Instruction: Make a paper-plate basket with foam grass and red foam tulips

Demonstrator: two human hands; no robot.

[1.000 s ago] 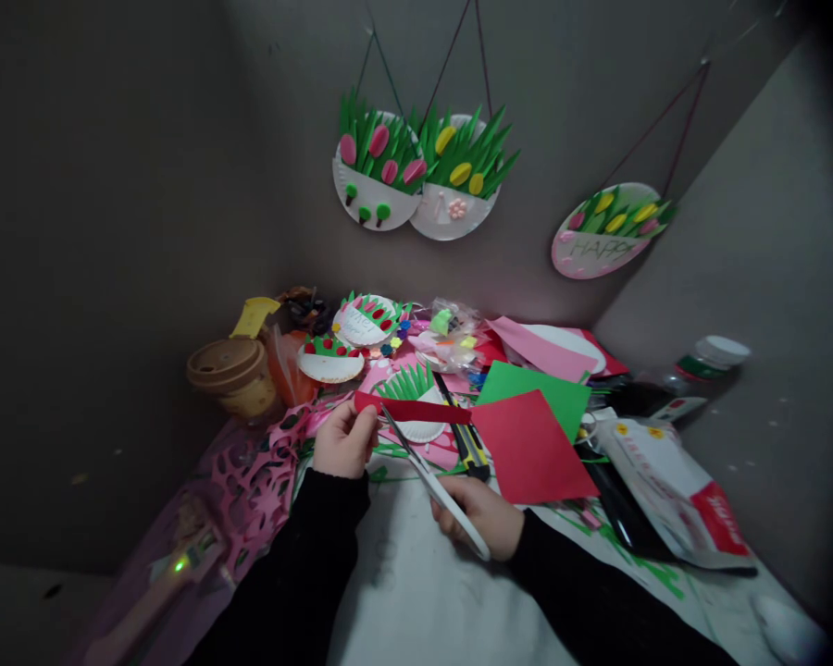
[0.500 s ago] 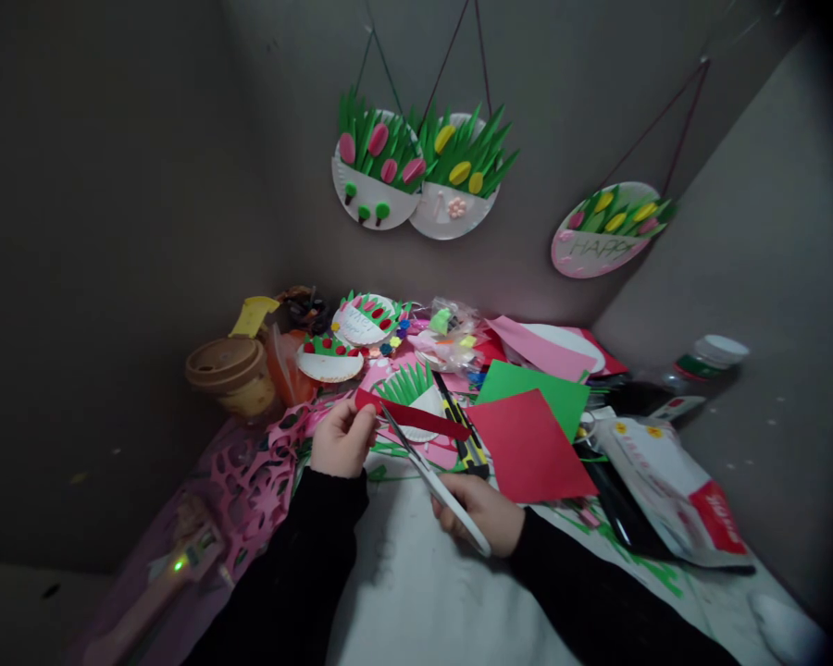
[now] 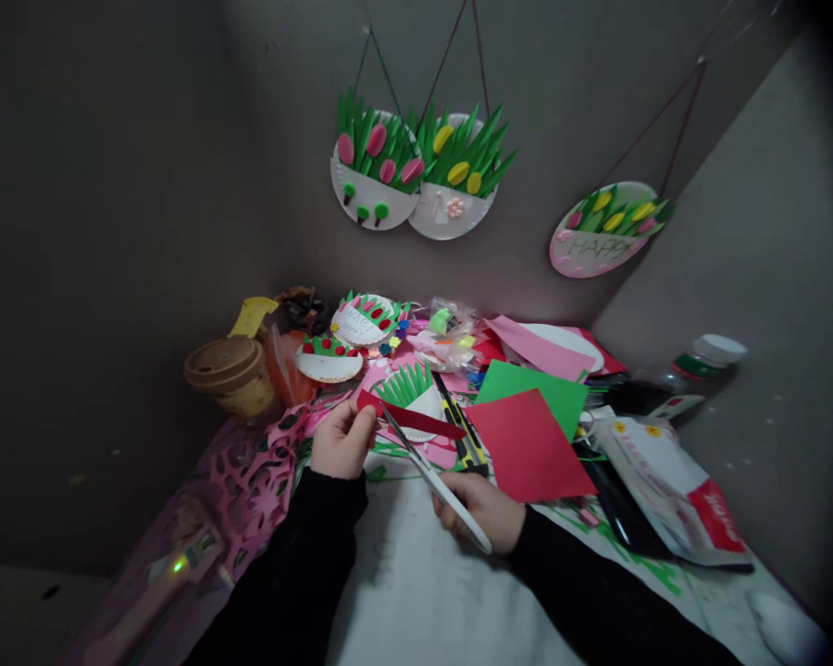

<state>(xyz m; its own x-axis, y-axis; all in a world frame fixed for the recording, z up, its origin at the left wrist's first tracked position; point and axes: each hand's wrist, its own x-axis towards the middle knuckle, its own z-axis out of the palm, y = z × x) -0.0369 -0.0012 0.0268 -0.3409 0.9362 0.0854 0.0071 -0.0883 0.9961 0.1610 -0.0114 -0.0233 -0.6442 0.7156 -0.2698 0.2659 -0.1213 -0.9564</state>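
Between thumb and fingers, my left hand [image 3: 341,440] pinches one end of a red paper strip [image 3: 423,421]. My right hand [image 3: 482,509] grips white-handled scissors [image 3: 450,499], whose blades point up and left and meet the strip close to my left fingers. The far end of the strip reaches out to the right. Behind it lies a white half paper plate [image 3: 427,407] with green paper grass [image 3: 404,384]. A red paper sheet [image 3: 529,446] rests on a green sheet [image 3: 538,393], to the right of the strip.
Black-and-yellow cutter knives [image 3: 468,449] lie behind my right hand. At left are pink cut-out scraps [image 3: 250,490], a glue gun [image 3: 173,578] with a green light and a brown-lidded cup [image 3: 232,375]. A snack bag [image 3: 670,490] and a bottle [image 3: 701,370] stand right. Decorated plates [image 3: 454,208] hang on the wall.
Almost nothing differs. The free right end of the red strip has shifted slightly to the left; both hands and the scissors keep nearly the same position.
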